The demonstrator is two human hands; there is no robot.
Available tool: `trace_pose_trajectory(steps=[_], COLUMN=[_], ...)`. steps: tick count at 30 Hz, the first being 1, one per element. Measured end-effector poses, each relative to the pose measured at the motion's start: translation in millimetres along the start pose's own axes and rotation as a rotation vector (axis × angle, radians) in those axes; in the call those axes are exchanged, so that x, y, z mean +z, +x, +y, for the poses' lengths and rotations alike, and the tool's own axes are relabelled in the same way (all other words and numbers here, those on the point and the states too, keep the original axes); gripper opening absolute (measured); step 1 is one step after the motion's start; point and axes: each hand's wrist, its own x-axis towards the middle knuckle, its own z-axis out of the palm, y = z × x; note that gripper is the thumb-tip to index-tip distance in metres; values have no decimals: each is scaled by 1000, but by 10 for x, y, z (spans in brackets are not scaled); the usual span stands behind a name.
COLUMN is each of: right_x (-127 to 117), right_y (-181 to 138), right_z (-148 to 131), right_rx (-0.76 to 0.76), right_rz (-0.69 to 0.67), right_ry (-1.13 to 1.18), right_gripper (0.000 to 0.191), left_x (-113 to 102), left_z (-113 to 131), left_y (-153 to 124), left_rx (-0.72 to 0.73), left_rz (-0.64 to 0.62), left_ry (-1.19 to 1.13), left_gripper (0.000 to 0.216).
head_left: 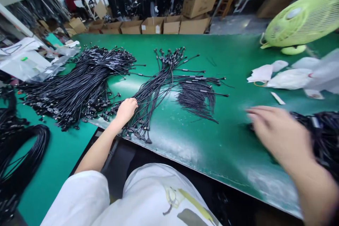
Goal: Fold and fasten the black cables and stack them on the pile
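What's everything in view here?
Cable pile: uncounted, black, table left
Cable bunch: one, black, centre
Thin strands: many, black, right of bunch
Coiled cables: uncounted, black, lower left
More cables: uncounted, black, far right
Small strip: one, white, right
Bags: several, white, right
Fan: one, lime, right
Main table: one, green, centre
Boxes: several, brown, behind table
Stool: one, brown, back right
Red-clad person: one, red, back left
Own shirt: one, white, bottom
Left hand: one, bare, on bunch
Right hand: one, blurred, right

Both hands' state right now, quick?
Left hand: curled on the middle cables; whether gripping can't be told.
Right hand: blurred, by the right-side cable pile; open or closed can't be told.
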Motion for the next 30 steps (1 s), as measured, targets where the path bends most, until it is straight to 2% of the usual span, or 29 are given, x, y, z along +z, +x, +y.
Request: trace_pose_trajectory(steps=[1,3,5,7,9,10,12,14,16,17,19,21,23,24,26,28,30], right_x=[131,449,751,936,944,880,651,365,127,52,12,91,200,234,229,142,30], right_y=[90,375,758,1184,1599,1784,2069,2203,2160,2073,1785,1393,988,816,587,512,505], right_z=[-159,-572,-980,-1212,-1173,-1056,-703,-332,-104,-78,-211,-533,-924,-1102,-1344,-1365,-1160], right_rx=[38,-62,-216,-312,-305,-225,14,213,259,247,227,206,87,-26,-162,-149,-66], right_rz=[54,20,36,9,-78,-89,26,174,167,106,-80,-298,-513,-598,-608,-482,-365], right_ry=[-20,24,-10,-90,-180,-225,-300,-338,-388,-428,-532,-592,-485,-364,-152,-70,-94], right_gripper=[40,45,49,35,26,27,30,39,53,55,46,30,19,15,20,25,27], left_x=[-56,-229,-453,-680,-856,-915,-975,-972,-929,-896,-806,-684,-537,-460,-314,-206,-159], left_z=[80,292,515,647,609,522,259,-28,-234,-285,-264,-76,254,453,855,1177,1339], left_y=[-41,-151,-291,-446,-605,-684,-834,-958,-1020,-1017,-942,-795,-631,-559,-457,-409,-380], left_rx=[-12,-18,52,113,20,-71,-259,-376,-437,-465,-522,-532,-425,-323,-69,90,75], left_rz=[61,160,141,34,-26,-23,21,102,204,255,314,316,278,248,88,-165,-365], left_ry=[-59,-213,-328,-377,-392,-402,-510,-823,-1224,-1396,-1584,-1553,-1347,-1226,-1076,-1146,-1351], left_gripper=[25,30,31,29,28,28,25,26,29,29,31,30,31,33,34,35,36])
